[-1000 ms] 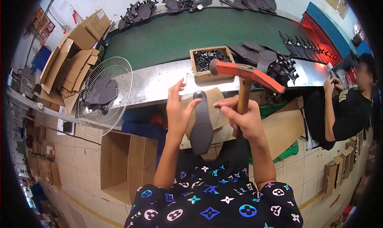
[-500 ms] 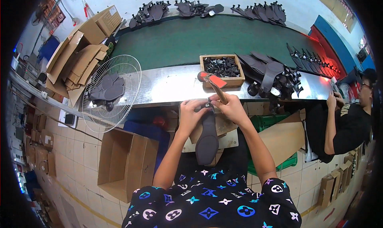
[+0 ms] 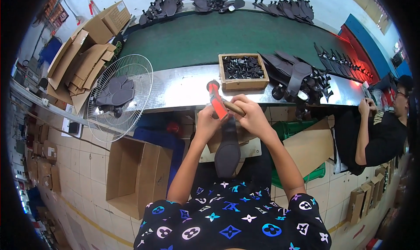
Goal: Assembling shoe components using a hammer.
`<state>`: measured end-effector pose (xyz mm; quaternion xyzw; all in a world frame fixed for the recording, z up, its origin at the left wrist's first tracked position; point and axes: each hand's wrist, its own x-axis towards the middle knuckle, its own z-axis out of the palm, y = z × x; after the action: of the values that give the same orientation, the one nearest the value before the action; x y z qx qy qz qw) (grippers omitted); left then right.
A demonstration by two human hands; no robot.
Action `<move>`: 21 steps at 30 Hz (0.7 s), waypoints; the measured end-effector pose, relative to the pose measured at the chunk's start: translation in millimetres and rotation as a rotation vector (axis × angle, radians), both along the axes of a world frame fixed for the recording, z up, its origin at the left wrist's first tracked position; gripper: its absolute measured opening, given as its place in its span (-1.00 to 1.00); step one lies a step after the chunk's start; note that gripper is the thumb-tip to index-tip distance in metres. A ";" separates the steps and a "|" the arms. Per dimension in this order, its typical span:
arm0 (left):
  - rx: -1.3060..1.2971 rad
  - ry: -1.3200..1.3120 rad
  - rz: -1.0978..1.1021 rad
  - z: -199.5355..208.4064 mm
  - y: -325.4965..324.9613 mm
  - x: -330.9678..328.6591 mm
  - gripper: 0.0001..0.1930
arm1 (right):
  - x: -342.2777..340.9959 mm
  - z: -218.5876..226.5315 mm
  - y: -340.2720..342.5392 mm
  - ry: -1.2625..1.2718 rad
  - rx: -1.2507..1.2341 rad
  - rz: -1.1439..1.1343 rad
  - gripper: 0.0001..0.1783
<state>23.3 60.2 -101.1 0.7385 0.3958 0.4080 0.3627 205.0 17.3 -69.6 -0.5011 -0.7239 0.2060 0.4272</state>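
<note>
Dark-grey shoe sole point(image 3: 228, 157) lies in front of you, far end under both hands. R hand point(image 3: 249, 115) has fingers curled round the hammer point(image 3: 218, 105) handle; L hand point(image 3: 207, 123) has bunched fingers, grip hidden, can't tell. Looks mid-job on 1 sole; hammer blocks view of what's fixed. Piled soles point(image 3: 301, 75), done or undone unclear, R of wooden box point(image 3: 246, 85) w/ small black pcs point(image 3: 243, 67); wire fan guard point(image 3: 152, 75) at L.

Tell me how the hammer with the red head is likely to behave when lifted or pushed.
The hammer probably feels heavy toward one end, since its chunky red head is bulkier than the slim wooden handle. It should stay stiff, as the handle looks straight and solid. If pushed, it might swivel rather than roll, given that lopsided shape.
</note>
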 end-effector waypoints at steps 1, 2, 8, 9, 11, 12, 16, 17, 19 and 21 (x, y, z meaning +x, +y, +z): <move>-0.192 -0.062 0.002 2.9 -4.2 -1.1 -0.76 | -2.6 1.7 -2.5 0.005 -0.019 -0.016 -0.78; -0.195 -0.066 0.003 -2.7 -2.0 -1.2 -0.76 | -3.3 3.0 -3.1 0.002 -0.021 -0.015 -0.78; -0.127 -0.192 -0.188 -18.5 22.5 -7.3 -0.70 | -14.6 30.3 -41.0 0.234 -0.205 -0.178 -0.73; -0.250 -0.205 -0.206 -17.7 22.0 -7.8 -0.72 | -14.6 35.0 -51.4 0.208 -0.215 -0.202 -0.68; -0.281 -0.268 -0.228 -19.3 22.4 -5.4 -0.73 | -20.4 43.9 -70.0 0.180 -0.126 -0.232 -0.69; -0.310 -0.324 -0.248 -20.7 23.0 -5.0 -0.74 | -23.5 47.9 -77.4 0.158 -0.035 -0.258 -0.70; -0.291 -0.251 -0.267 -25.6 29.1 -8.5 -0.74 | -23.4 33.5 -87.8 0.046 -0.242 -0.233 -0.68; -0.267 -0.215 -0.272 -22.0 28.9 -8.7 -0.75 | -21.3 35.4 -87.9 0.056 -0.255 -0.220 -0.66; -0.246 -0.177 -0.270 -21.9 30.5 -10.1 -0.77 | -24.5 50.5 -93.5 0.077 -0.183 -0.228 -0.67; -0.189 -0.163 -0.273 -27.5 32.6 -13.6 -0.55 | -27.9 58.3 -93.5 0.038 0.103 -0.244 -0.64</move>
<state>9.7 92.7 -128.6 0.7125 0.2979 0.3744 0.5132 177.1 -76.2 -11.3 -0.5589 -0.6589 0.1243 0.4879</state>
